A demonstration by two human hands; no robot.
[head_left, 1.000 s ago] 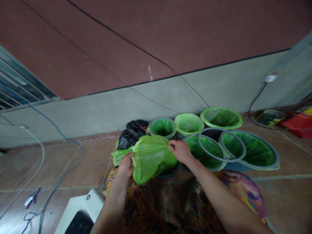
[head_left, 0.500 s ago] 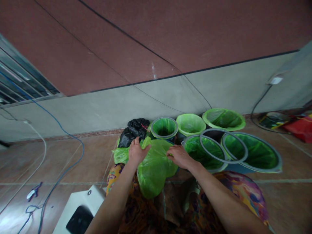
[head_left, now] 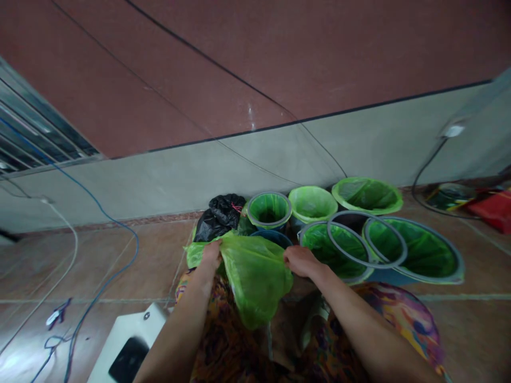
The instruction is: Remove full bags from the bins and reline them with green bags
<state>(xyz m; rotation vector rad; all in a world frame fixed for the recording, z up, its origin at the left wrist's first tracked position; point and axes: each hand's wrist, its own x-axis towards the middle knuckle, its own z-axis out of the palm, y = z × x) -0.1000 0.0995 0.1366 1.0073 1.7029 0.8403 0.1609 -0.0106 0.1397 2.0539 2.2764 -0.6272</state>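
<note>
Stretched between my two hands is a thin green plastic bag (head_left: 257, 276), its lower part hanging over my lap. My left hand (head_left: 211, 252) is closed on the bag's left edge, and my right hand (head_left: 302, 260) grips its right edge. Just beyond the bag, a blue bin (head_left: 275, 235) shows only part of its rim; the bag covers the rest. Another piece of green plastic (head_left: 194, 254) lies beside my left hand. Right of my right hand stands a bin lined in green (head_left: 335, 247), with a loose grey ring (head_left: 331, 234) resting across its top.
Several more green-lined bins (head_left: 313, 202) stand along the wall. A black plastic bag (head_left: 217, 217) sits at their left. On the left floor run a blue cable (head_left: 136, 247) and a white cable (head_left: 75, 242). A phone (head_left: 128, 359) lies on a white surface (head_left: 106, 340).
My hands have moved apart and closed on the bag's edges. The bag is now pulled wider and flatter, and the blue bin's rim shows behind it.
</note>
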